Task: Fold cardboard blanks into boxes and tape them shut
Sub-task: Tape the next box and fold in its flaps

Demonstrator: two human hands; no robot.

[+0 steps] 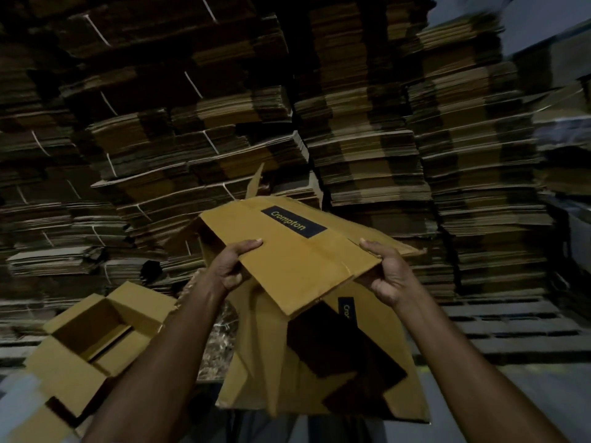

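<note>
gripping opposite edges, the left hand (228, 266) and right hand (388, 276) held a half-opened cardboard blank (307, 251), fingers curled round it.

Cannot see most fingers of the left hand (232, 266): tucked under the held box (297, 247), only the thumb on top. Same with the right hand (388, 276): fingers hidden under the box corner. Just below the right hand, can read only "Cro" on the dark label (346, 310) of the lower cardboard (319, 388); rest covered by the held box. Down and left of the left hand, open box (96, 330) blurred. Beyond both hands, cardboard stacks (367, 139) dark and smeared; cannot count the sheets.
</note>
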